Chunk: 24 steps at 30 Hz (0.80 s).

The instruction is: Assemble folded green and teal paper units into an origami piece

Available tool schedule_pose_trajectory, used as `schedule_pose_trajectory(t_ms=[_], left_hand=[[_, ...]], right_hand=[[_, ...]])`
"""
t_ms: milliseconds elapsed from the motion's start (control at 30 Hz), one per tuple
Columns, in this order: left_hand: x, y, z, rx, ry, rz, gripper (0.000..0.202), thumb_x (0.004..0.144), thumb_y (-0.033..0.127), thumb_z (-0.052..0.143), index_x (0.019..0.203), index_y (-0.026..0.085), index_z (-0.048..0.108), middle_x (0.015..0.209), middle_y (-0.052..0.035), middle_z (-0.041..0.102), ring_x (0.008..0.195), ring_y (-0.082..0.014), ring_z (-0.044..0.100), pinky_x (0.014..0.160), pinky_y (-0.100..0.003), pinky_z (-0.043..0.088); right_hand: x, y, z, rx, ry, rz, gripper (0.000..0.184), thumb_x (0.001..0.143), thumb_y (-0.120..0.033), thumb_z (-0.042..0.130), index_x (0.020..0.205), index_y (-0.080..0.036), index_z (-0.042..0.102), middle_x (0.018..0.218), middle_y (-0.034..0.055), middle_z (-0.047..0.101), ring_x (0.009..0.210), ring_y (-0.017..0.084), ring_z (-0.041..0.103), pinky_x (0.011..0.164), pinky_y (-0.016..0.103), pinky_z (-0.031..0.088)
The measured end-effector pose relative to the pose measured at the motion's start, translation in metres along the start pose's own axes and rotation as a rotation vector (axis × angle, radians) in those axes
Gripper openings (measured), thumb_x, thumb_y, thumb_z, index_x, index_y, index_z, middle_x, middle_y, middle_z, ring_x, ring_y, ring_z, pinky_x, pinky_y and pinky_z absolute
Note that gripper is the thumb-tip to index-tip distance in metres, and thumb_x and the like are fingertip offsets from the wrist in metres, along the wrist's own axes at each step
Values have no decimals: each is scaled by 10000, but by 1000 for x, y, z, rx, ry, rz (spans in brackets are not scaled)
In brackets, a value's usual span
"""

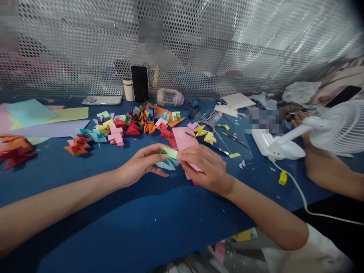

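Observation:
Between my hands, just above the blue table, is a folded paper piece (167, 163) in light green and pale blue. My left hand (145, 160) grips its left side between thumb and fingers. From the right, my right hand (203, 165) pinches its edge with bent fingers; the fingertips partly cover it. Under and behind my right hand lies a pink paper sheet (183, 139), with red paper showing at its edges. A cluster of multicoloured folded paper pieces (142, 118) sits behind my hands, with pink folded units (115, 135) to its left.
Coloured sheets (65, 129) lie at the left. Tweezers (236, 139), wires and yellow folded pieces (209, 137) are right of centre. A phone (140, 84) leans at the back beside a plastic jar (170, 97). A white fan (338, 127) and another person's arm (327, 163) occupy the right.

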State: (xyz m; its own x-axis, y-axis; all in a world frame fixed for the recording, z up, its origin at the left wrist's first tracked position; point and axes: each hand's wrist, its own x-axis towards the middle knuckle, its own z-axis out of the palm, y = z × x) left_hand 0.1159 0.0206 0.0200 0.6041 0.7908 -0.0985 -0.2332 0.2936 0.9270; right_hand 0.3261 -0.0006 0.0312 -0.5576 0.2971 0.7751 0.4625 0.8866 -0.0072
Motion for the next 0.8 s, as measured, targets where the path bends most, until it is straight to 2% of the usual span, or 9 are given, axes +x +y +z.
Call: schedule_pose_trajectory(t_ms=[167, 333, 467, 633, 800], left_hand=[[2, -2, -2, -14, -60, -61, 167, 846, 229, 609, 1003, 176, 626, 925, -46, 640, 872, -214, 667, 639, -297, 608], [2, -3, -3, -13, -102, -91, 244, 854, 222, 593, 1097, 197, 585, 998, -67, 644, 908, -261, 685, 614, -290, 604], [2, -4, -4, 30, -71, -76, 226, 840, 242, 618, 1063, 201, 616, 992, -53, 635, 907, -228, 665, 648, -309, 611], [3, -5, -5, 78, -23, -32, 232, 809, 271, 661, 1032, 207, 680, 962, -36, 637, 853, -169, 618, 708, -325, 608], [3, -5, -6, 55, 17, -33, 263, 816, 277, 647, 1067, 209, 695, 1027, -62, 667, 907, -190, 620, 733, -308, 590]], right_hand=[[3, 5, -8, -39, -161, -74, 229, 875, -82, 536, 1092, -118, 599, 1036, 121, 702, 981, 191, 664, 841, 340, 587], [3, 4, -11, -160, -191, -85, 212, 888, -105, 527, 1078, -92, 620, 1029, 125, 712, 972, 197, 677, 849, 336, 589], [2, 3, -8, -197, -212, -9, 183, 895, -138, 529, 1029, -100, 648, 979, 116, 715, 919, 195, 688, 785, 328, 600], [1, 3, -5, -115, -113, 40, 162, 867, -127, 574, 1012, -106, 642, 997, 111, 702, 930, 169, 674, 839, 297, 574], [1, 4, 0, 71, -38, 134, 186, 874, -131, 561, 1051, -157, 613, 1002, 75, 693, 967, 150, 658, 880, 294, 552]])
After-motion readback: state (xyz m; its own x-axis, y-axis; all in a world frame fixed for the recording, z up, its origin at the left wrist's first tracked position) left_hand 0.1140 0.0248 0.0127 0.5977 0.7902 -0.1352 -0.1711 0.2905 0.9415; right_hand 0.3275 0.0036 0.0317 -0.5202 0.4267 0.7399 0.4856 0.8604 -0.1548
